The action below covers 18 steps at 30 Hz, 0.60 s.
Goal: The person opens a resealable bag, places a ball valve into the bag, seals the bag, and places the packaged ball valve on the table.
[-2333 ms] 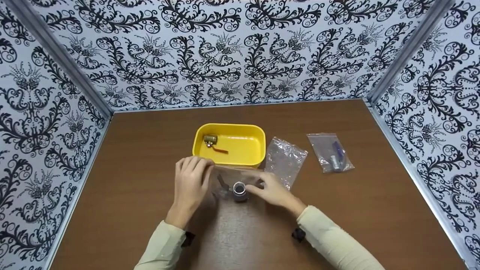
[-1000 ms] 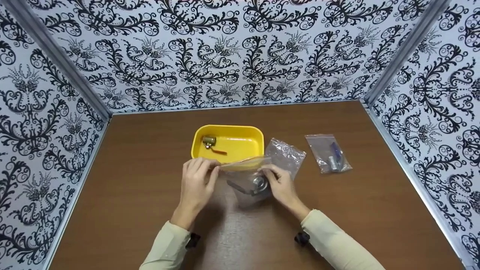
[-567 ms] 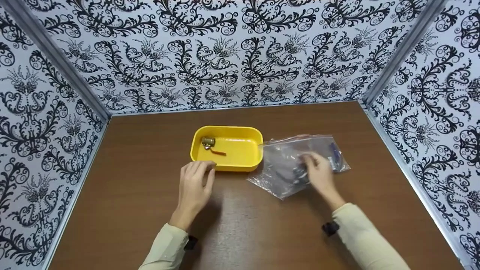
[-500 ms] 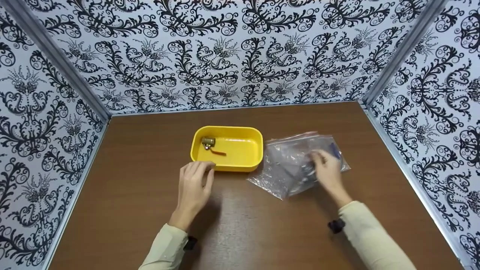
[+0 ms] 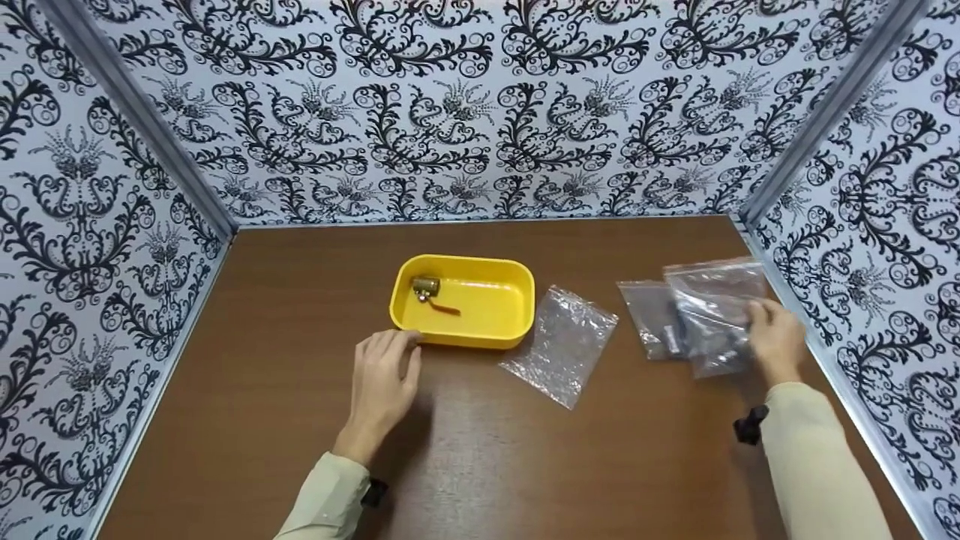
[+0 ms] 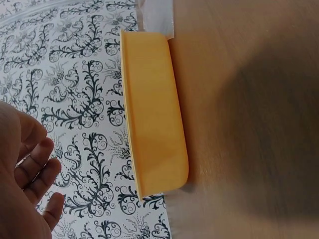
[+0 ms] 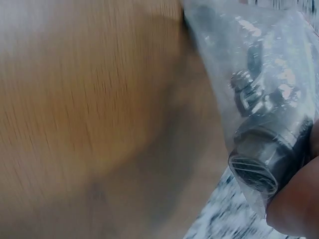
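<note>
My right hand (image 5: 778, 341) holds a clear zip bag (image 5: 716, 311) at the far right of the table. Inside that bag a grey metal ball valve (image 7: 264, 149) shows in the right wrist view, its round threaded end toward my fingers. The bag overlaps another zip bag (image 5: 643, 315) lying flat, with a silvery valve end in it. My left hand (image 5: 381, 386) hovers by the front left of a yellow tub (image 5: 480, 341), fingers loosely bent and nothing in them; the left wrist view shows it apart from the tub. A brass ball valve (image 5: 427, 286) with an orange lever lies in the tub.
A flat clear bag (image 5: 566, 345) with nothing visible in it lies just right of the tub. Patterned walls edge the brown table (image 5: 480, 465) at the back and both sides; the right wall (image 5: 885, 247) is close to my right hand.
Both hands held the zip bag in front of the tub earlier. My left hand let go and stays near the tub, while my right hand carried the bag rightward, over the other bags.
</note>
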Available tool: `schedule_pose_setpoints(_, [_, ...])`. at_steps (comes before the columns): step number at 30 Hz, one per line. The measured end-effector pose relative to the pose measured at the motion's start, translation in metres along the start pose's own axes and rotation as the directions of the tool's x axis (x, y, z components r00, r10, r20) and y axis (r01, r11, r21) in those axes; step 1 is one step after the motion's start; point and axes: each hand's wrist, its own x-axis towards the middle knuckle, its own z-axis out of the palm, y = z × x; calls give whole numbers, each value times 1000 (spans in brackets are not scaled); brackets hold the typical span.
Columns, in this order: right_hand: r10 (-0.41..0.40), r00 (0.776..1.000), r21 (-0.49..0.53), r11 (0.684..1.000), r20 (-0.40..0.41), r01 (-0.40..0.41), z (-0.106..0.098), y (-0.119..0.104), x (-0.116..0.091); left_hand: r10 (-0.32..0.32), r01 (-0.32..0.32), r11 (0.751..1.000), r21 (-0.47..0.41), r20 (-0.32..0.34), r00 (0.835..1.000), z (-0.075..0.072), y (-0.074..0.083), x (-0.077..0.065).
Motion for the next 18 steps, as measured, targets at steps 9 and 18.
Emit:
schedule_pose_setpoints(9, [243,963,-145,963,119,-225,-15,37,13,-14,14,999,30,8,1000,5,-5,-6])
schedule_pose_setpoints(18, [255,959,-156,959,121,-236,-6,45,24,-20,18,999,41,27,999,10,-4,-8])
